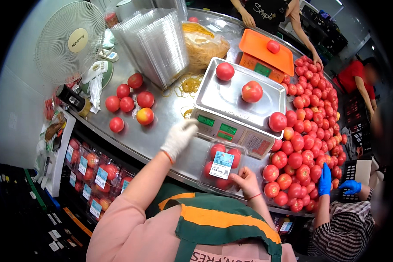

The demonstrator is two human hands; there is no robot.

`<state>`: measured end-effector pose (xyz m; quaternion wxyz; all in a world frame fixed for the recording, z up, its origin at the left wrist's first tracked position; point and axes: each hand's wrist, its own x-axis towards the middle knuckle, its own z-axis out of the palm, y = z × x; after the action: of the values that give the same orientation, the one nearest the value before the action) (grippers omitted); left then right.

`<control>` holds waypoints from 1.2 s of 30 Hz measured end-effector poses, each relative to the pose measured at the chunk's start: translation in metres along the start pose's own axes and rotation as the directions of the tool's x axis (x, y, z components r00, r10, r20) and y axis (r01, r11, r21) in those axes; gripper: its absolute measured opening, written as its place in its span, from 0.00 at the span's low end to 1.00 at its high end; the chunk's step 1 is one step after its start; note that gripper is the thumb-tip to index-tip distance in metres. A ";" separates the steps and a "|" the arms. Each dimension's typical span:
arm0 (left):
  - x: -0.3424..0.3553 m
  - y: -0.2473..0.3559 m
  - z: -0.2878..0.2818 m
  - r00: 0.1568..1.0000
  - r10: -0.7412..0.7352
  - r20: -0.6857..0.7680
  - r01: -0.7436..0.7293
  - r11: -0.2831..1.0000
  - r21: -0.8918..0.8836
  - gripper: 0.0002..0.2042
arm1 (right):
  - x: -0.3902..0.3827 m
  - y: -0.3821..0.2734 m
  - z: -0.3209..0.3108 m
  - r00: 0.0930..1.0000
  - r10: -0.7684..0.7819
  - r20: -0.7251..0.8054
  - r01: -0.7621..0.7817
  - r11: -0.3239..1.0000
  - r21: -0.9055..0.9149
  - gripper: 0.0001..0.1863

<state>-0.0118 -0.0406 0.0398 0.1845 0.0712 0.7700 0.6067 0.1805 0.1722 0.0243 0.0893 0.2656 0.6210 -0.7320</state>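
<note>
Tomato pack [222,166] is in front of the weighing scale [225,102]; the right hand [247,182] has its grip pinching the right side. Left hand [180,139] is near rubber bands [187,113], its grip I cannot tell.

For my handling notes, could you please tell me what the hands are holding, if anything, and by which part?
The right hand holds the tomato pack by its right edge; whether the left hand holds anything cannot be told.

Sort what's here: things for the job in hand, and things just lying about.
Likely for the job: filled box, in the right hand; silver scale; tomatoes; clear boxes; rubber bands.

Likely just lying about: fan; black cylinder.
</note>
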 end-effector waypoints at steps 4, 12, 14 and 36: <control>0.066 -0.031 -0.041 0.898 0.268 -0.349 0.003 0.790 0.613 0.15 | -0.009 0.019 -0.001 0.998 0.066 0.021 -0.067 0.997 0.030 0.16; 0.095 -0.021 -0.034 0.980 -0.022 -0.200 0.186 0.476 0.860 0.12 | -0.012 0.015 -0.029 0.986 -0.131 0.099 0.163 0.854 -0.493 0.15; 0.096 -0.031 -0.045 0.977 -0.028 -0.213 0.187 0.604 0.775 0.12 | -0.016 0.000 -0.027 0.977 -0.209 0.037 0.199 0.841 -0.503 0.12; -0.044 0.047 0.062 0.830 0.427 0.360 -0.480 0.875 0.069 0.05 | 0.018 -0.052 0.023 0.651 -0.745 0.142 0.695 0.511 -0.506 0.08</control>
<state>0.0461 0.0130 0.0814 0.1564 0.3680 0.7333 0.5499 0.1344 0.1648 0.0623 -0.1838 -0.0169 0.8503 -0.4928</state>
